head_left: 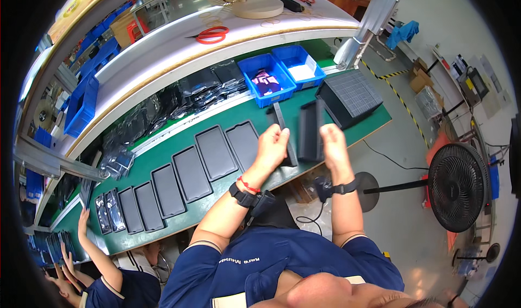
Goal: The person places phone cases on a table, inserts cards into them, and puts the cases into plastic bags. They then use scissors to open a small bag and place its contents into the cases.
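My left hand (274, 146) is closed on a thin black tray (289, 142), which stands nearly on edge. Close by on the right, my right hand (333, 143) grips a second black tray (310, 132), deeper in look and a little blurred. A gap separates the two trays. To the left of my hands, several shallow black trays (191, 172) lie side by side on the green tabletop (179, 218). Beyond my right hand stands a tall stack of black trays (351, 99) with a gridded side.
Two blue bins (269, 95) hold printed pieces and white sheets. Behind the row lie bagged dark parts (149, 115). Red scissors (211, 35) rest on the shelf above. A co-worker's arm (97, 248) reaches in at left; a black fan (456, 186) stands right.
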A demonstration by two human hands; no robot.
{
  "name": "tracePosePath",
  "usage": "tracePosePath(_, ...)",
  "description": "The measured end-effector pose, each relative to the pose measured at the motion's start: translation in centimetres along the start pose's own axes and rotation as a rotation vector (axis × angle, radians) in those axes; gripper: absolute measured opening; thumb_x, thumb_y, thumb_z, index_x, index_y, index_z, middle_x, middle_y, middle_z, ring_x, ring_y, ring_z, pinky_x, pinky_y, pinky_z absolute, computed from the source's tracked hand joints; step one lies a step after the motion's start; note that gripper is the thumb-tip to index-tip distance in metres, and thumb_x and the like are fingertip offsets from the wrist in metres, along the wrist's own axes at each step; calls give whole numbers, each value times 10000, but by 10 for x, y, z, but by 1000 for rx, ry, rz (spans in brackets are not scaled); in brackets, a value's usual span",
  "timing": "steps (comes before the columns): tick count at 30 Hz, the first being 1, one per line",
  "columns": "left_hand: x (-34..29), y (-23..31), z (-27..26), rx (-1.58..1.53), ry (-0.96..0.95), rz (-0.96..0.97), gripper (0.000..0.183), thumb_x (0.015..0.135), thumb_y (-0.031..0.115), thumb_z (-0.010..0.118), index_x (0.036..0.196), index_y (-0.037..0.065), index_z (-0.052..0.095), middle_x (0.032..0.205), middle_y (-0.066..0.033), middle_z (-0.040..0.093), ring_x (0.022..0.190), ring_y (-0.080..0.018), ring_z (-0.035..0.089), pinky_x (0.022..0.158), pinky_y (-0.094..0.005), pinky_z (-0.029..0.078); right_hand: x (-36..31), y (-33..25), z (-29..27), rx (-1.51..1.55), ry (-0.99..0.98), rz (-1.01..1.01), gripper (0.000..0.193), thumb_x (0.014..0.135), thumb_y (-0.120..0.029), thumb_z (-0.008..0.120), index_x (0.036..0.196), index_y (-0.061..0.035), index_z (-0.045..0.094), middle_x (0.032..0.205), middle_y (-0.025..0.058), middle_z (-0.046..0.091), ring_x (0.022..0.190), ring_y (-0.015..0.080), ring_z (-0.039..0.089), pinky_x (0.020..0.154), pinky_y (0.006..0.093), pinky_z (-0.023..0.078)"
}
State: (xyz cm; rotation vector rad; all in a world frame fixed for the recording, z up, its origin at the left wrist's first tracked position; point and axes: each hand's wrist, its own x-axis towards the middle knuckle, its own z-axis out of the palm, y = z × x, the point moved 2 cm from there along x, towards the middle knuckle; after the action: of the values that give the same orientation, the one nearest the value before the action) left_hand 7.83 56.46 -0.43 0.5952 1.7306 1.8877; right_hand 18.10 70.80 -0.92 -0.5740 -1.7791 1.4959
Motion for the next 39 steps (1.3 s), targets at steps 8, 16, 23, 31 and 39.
tracePosePath(8, 34, -26, 30, 241, -165, 87, 370, 856, 339, 585, 647, 38, 529, 564, -87, 577, 446, -117, 534, 455, -303, 437, -2, -7, -6, -196, -150, 108, 145, 894, -136, 520, 779, -61, 562, 634, -47, 473, 556, 31, 422, 501, 182, 352)
tracePosePath(16, 18, -6, 60, -19, -101, 47, 295, 903, 197, 535, 671, 87, 389, 499, 19, 442, 380, -63, 436, 325, -222, 316, -1, -4, -34, -81, 90, 35, 152, 917, -149, 480, 797, -71, 531, 733, -29, 485, 653, 61, 437, 590, 211, 385)
tracePosePath(23, 33, -20, 76, 621, -299, 249, 321, 833, 345, 567, 776, 33, 616, 721, -173, 607, 776, -341, 591, 765, -437, 440, 19, 17, -96, -32, 67, 338, 205, 930, -157, 421, 834, -21, 541, 759, 9, 540, 703, 91, 495, 646, 253, 430)
tracePosePath(31, 29, -39, 27, 1001, -408, 391, 286, 769, 260, 633, 1018, 120, 622, 1206, -139, 470, 1159, -328, 382, 979, -452, 287, 33, 25, -65, -392, -31, 294, 231, 918, -180, 442, 809, 4, 530, 745, -4, 495, 729, 95, 419, 674, 271, 386)
tracePosePath(39, 18, -39, -17, 793, -257, 663, 274, 691, 230, 673, 894, 51, 629, 1079, -173, 547, 1068, -352, 484, 906, -448, 399, 49, 6, -2, -1147, -16, -157, 242, 797, -172, 581, 973, -6, 567, 901, 216, 611, 886, 383, 584, 748, 459, 464)
